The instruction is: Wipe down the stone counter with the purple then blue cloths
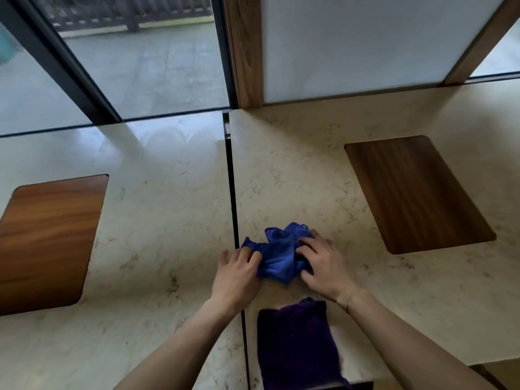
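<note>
Blue cloth (277, 256): bunched on stone bench (309, 170), gripped by left hand (239, 273) and right hand (320, 263). Purple cloth (297, 344): flat at near edge, overhanging; risk: forearm drags it off

Looks like a café or lounge w/ window-side seating, not a home kitchen: long pale stone surface (168, 220) split into stations, each w/ an inset wood panel (416, 192), a frosted divider (351, 46) in a wood frame btwn seats, big glass windows (140, 66) onto a paved terrace outside.
</note>
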`<state>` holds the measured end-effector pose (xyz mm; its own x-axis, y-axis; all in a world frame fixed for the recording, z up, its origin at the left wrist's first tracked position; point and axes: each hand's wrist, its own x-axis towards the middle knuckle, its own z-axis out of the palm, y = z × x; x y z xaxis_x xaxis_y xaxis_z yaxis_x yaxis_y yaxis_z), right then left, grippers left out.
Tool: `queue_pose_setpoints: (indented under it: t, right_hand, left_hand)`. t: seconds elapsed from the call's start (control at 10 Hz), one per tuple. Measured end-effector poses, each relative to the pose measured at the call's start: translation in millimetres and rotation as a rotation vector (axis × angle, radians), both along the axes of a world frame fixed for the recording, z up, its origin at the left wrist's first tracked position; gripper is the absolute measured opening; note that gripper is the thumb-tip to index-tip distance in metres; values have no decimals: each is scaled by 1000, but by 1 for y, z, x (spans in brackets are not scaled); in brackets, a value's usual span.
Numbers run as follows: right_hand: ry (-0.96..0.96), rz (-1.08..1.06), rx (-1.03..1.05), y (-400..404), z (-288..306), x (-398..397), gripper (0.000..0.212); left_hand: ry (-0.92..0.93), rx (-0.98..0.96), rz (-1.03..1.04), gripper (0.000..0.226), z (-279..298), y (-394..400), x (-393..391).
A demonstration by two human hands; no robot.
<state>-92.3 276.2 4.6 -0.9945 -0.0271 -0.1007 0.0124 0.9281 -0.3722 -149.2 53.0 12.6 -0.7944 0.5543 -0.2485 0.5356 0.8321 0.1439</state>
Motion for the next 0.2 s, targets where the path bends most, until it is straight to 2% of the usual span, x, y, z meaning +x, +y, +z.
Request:
queue_pose_setpoints:
  t: [0.1,0.2]
  right_hand:
    - [53,-49,-70,-3,22,7,43]
    - [128,-111,-172,-6,39,14,42]
  left_hand:
    - [59,84,41,35,14,-10,8]
    - [138,246,88,22,28,-20,17]
